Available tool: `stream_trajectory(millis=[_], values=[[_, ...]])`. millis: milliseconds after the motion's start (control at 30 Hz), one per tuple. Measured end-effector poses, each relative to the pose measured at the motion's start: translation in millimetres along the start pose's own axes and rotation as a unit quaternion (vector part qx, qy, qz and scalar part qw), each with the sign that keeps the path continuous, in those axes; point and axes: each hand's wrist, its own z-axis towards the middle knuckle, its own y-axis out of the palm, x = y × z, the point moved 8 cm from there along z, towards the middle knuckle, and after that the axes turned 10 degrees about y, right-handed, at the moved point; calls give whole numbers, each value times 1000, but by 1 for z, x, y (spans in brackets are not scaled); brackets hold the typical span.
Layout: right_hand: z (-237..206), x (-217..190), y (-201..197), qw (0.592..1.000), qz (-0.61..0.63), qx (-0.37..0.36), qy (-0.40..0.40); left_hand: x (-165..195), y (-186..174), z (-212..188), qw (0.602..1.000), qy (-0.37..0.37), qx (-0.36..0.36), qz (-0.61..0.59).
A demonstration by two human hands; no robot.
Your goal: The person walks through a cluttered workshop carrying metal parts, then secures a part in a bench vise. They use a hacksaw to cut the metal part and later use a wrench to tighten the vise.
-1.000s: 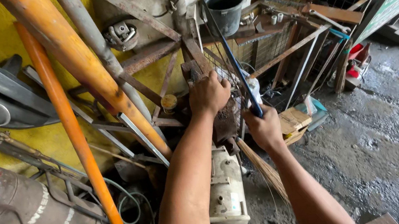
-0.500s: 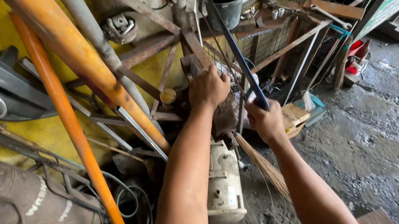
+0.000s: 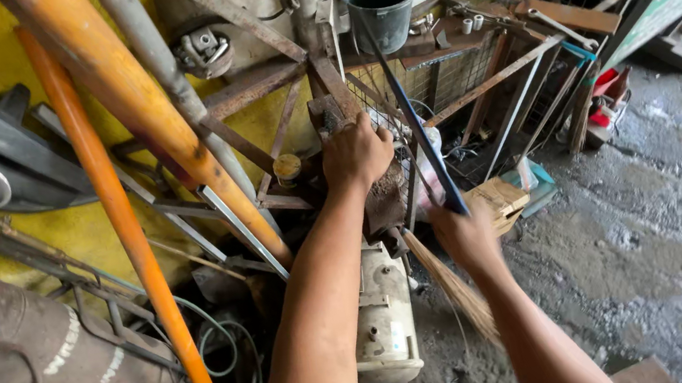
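My left hand (image 3: 356, 155) rests closed on the top of a rusty metal block (image 3: 378, 199) that stands in front of a rusted steel frame (image 3: 271, 85). My right hand (image 3: 465, 234) grips the lower end of a long dark blue rod (image 3: 415, 131), which slants up toward a dark grey bucket (image 3: 382, 5). A bundle of straw bristles (image 3: 456, 287) hangs down just beside my right hand; I cannot tell whether it is joined to the rod. A cream-coloured motor housing (image 3: 385, 320) lies on the floor between my forearms.
Two thick orange pipes (image 3: 108, 82) and a grey pipe lean against the yellow wall at left. A rusty gas cylinder (image 3: 42, 362) lies at lower left among cables. Wire mesh, angle irons and a small wooden box (image 3: 500, 197) crowd the right. Wet concrete floor (image 3: 664, 242) spreads at right.
My right hand has slid down and toward me along the blue rod. The left hand stays on the rusty block. The view has shifted slightly.
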Motion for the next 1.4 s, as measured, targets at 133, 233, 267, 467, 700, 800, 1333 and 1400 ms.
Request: stream_trajectory(millis=[133, 233, 267, 467, 700, 800, 1333, 1400], values=[[39, -38, 21, 979, 160, -45, -116, -2, -6, -2, 1000, -10, -26, -7], [-32, 33, -17, 1000, 13, -9, -26, -4, 3, -6, 994, -57, -89, -25], [-70, 43, -36, 993, -12, 0, -119, -5, 7, -5, 991, -73, -104, -35], [-97, 88, -61, 1000, -1, 4, 29, -1, 5, 2, 998, -25, -54, 36], [38, -31, 19, 992, 70, 6, -100, 8, -17, -2, 1000, 3, 11, -11], [-20, 35, -5, 999, -3, -33, -5, 12, -26, -8, 999, 9, 45, 21], [2, 0, -1, 997, 63, -18, -29, 4, -4, -4, 1000, -11, 8, -7], [-61, 33, -28, 994, 93, -13, -59, 3, -4, -3, 1000, -18, -15, 6]])
